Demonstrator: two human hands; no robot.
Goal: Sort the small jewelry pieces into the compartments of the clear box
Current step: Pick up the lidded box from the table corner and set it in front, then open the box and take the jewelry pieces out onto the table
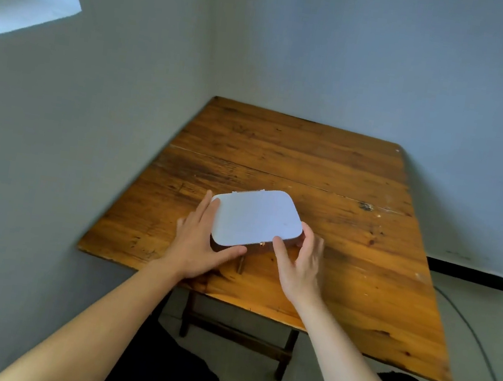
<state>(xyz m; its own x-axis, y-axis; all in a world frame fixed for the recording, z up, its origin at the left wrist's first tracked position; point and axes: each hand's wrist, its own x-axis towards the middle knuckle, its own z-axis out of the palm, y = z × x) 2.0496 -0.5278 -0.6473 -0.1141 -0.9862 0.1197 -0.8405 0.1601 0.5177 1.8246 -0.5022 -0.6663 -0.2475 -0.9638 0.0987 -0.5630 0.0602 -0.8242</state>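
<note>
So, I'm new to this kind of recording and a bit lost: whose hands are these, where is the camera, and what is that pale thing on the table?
There is no machine here. A person wears one wide-angle camera on the head, looking forward and down, so you see their own bare arms reaching out from below.

The brown surface is a wooden table pushed into a room corner. On it lies one closed box; its flat lid looks pale and reflective, with a small gold clasp at the near edge.

The left hand rests against the box's left side, the right hand cups its near right corner. The box sits on the table, not lifted. No jewelry pieces are visible; the lid is still shut.
</note>
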